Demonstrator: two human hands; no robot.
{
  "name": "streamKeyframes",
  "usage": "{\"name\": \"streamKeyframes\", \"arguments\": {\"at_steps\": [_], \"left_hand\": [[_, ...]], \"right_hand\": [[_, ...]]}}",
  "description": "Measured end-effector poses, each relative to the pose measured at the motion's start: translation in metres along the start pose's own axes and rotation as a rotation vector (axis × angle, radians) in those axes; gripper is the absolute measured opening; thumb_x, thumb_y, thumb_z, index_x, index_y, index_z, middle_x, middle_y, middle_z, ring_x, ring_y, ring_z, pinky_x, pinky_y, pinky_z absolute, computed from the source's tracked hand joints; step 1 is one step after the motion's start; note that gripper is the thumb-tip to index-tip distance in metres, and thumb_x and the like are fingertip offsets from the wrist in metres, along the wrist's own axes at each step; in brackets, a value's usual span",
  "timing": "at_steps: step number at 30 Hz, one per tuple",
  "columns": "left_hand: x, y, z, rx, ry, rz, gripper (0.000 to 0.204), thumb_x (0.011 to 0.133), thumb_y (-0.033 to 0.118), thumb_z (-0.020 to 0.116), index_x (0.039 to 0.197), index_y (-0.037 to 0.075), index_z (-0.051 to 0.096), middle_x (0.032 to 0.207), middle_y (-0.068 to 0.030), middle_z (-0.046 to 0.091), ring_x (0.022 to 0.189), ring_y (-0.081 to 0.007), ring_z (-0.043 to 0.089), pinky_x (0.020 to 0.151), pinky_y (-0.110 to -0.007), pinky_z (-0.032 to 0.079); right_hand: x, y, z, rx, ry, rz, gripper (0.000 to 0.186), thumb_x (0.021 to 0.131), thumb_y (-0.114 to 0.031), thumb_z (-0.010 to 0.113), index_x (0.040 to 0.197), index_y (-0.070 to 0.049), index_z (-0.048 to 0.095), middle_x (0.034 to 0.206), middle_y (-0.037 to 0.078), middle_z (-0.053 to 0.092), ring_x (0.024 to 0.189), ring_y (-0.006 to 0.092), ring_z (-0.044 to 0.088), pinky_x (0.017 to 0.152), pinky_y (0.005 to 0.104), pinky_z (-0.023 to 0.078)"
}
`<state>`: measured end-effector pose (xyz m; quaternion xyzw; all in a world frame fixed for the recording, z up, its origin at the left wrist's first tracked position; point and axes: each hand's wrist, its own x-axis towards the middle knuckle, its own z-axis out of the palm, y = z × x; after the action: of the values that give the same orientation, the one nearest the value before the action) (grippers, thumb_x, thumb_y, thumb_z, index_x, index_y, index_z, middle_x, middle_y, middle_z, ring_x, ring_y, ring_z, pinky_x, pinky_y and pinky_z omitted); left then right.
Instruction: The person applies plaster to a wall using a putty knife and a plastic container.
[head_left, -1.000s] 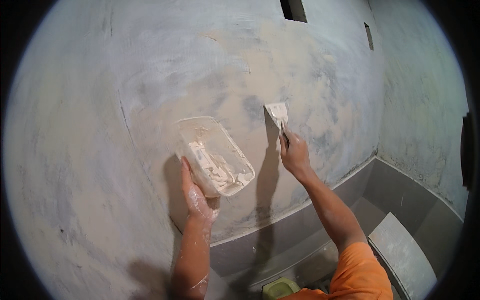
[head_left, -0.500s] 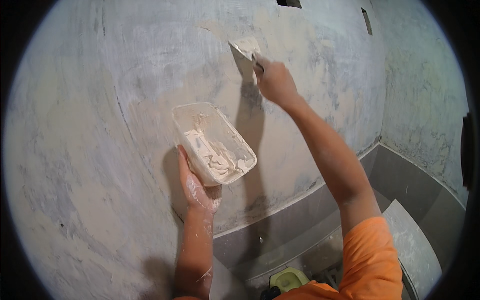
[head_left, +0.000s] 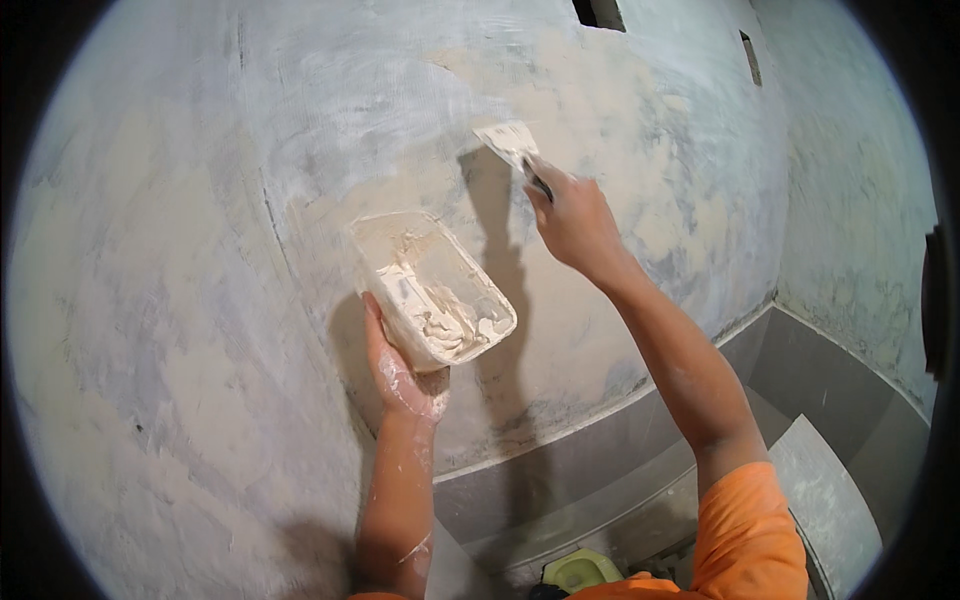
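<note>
Left hand [head_left: 408,382] has its partly hidden fingers cupped round a translucent, rectangular plastic tub [head_left: 457,277] of creamy paste [head_left: 440,325]; right hand [head_left: 580,225] has fingers curled snugly on a paste-coated putty knife [head_left: 513,145], up by the patchy grey wall [head_left: 640,170].

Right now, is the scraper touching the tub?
Apart. The head view shows wall between the scraper in the right hand and the tub in the left hand.

The left hand [head_left: 408,385] is hiding fingers behind the tub [head_left: 462,272]; right of the tub, the right hand [head_left: 577,222] is partly covering the scraper [head_left: 510,140]; below the tub, a green object [head_left: 582,572] is running off-picture.
</note>
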<state>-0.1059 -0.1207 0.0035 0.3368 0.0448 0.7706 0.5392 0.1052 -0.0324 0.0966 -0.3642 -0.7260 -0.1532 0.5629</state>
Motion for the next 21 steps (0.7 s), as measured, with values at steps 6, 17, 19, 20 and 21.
{"name": "streamKeyframes", "arguments": {"at_steps": [6,17,19,20,21], "left_hand": [[-0.004,0.004,-0.002,0.062,0.024,0.029,0.06,0.106,0.054,0.044,0.147,0.011,0.048,0.14,-0.0048,0.058,0.123,-0.0235,0.061,0.103,-0.042,0.053],[-0.001,0.001,-0.007,0.084,0.019,0.024,0.065,0.104,0.057,0.047,0.151,0.012,0.044,0.146,-0.0051,0.053,0.13,-0.0238,0.056,0.108,-0.041,0.048],[0.002,-0.001,-0.008,0.088,0.009,0.023,0.065,0.104,0.056,0.046,0.151,0.012,0.044,0.146,-0.0051,0.053,0.13,-0.0241,0.055,0.109,-0.042,0.047],[0.002,-0.002,-0.01,0.089,0.001,0.036,0.064,0.105,0.056,0.046,0.152,0.012,0.043,0.147,-0.0051,0.052,0.131,-0.0243,0.055,0.109,-0.042,0.047],[0.001,-0.002,-0.01,0.095,0.003,0.026,0.064,0.105,0.056,0.046,0.152,0.012,0.043,0.147,-0.0051,0.052,0.131,-0.0243,0.055,0.109,-0.042,0.047]], "right_hand": [[-0.026,0.008,0.037,-0.206,-0.059,0.052,0.043,0.103,-0.022,0.053,0.145,-0.014,0.052,0.096,0.026,0.067,0.086,0.0461,0.066,0.074,0.0553,0.053],[-0.046,0.0,-0.004,-0.039,-0.064,0.03,0.033,0.099,-0.016,0.056,0.129,-0.004,0.064,0.09,0.029,0.069,0.082,0.0459,0.068,0.072,0.0551,0.053],[-0.012,-0.001,-0.003,-0.038,-0.004,-0.03,0.033,0.099,-0.016,0.055,0.129,-0.003,0.064,0.09,0.029,0.069,0.081,0.0455,0.068,0.072,0.0544,0.054],[0.0,-0.002,0.001,-0.068,-0.002,-0.007,0.033,0.099,-0.016,0.058,0.128,-0.004,0.065,0.091,0.028,0.069,0.083,0.046,0.067,0.072,0.0541,0.053],[0.004,-0.003,0.003,-0.099,0.001,0.017,0.033,0.098,-0.017,0.06,0.128,-0.005,0.066,0.092,0.028,0.069,0.085,0.0466,0.066,0.073,0.0538,0.052]]}}
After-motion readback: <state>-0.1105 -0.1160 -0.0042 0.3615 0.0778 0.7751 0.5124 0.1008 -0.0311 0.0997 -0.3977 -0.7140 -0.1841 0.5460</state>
